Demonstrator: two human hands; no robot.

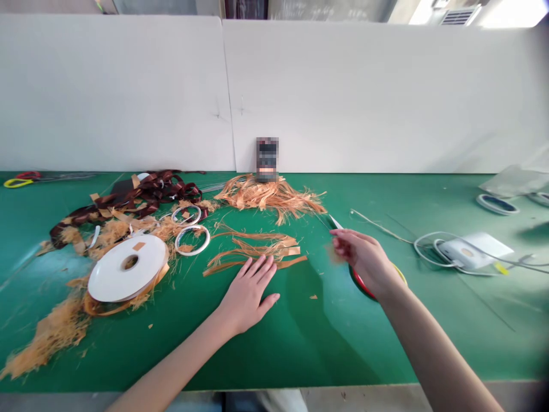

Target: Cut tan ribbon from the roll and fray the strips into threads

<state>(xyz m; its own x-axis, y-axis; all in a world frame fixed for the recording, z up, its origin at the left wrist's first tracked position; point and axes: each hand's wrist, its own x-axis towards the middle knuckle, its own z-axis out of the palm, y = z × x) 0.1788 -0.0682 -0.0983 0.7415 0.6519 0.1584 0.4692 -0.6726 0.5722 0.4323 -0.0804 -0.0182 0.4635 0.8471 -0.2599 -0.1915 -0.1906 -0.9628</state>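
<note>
Two hands: left hand (246, 297) spread flat on frayed orange ribbon strips (253, 252), right hand (364, 257) gripping red-handled scissors (359, 283).

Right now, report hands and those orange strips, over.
Left hand flat on the frayed orange strips. Right hand raised, blurred, blade tip past its fingers, grip unclear. White spool off to the left.

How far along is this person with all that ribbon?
A fair amount looks done: a heap of frayed orange strands sits against the back wall. In hand, the left hand presses flat on orange strips, and the right hand holds red-handled scissors. Still lying out are a white spool and tangled dark brown ribbon, though how much remains is impossible to tell.
</note>
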